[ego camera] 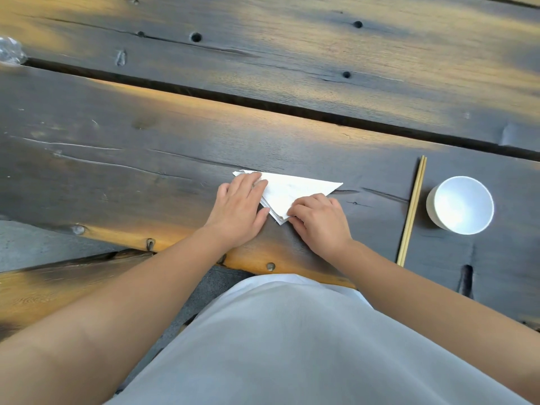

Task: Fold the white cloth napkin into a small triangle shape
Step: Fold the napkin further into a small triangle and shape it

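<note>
Napkin: white cloth napkin [287,192], folded to a layered triangle, flat on the counter [122,159]; long edge on the far side, one point toward the person, one tip free beyond the right fingers, far-left corner poking out just past the left fingertips
Left hand: left hand [238,207] lies palm down over the napkin's left part; fingers [254,185] straight and together, flat on the cloth, curled round nothing
Right hand: right hand [317,219] sits on the near-right edge of the triangle; fingers [301,207] bent at the knuckles, tips down on the cloth by the near point; whether they pinch the layers or only press them, cannot tell
Between the hands: bare middle of the triangle shows, stacked layer edges visible along the near-left side
Chopsticks: pair of pale wooden chopsticks [412,210], side by side, lying lengthwise away from the person, to the right of the right fingers, apart from the napkin
Bowl: small white bowl [461,204], upright, just right of the chopsticks, not touching them
Counter surface: dark weathered planks with knots, bolt holes and a gap between boards beyond the fingertips
Far left: something clear and crinkled [10,52] at the frame edge, too cut off to identify
Person: bare forearms, pale garment [292,346] at the counter's near edge
</note>
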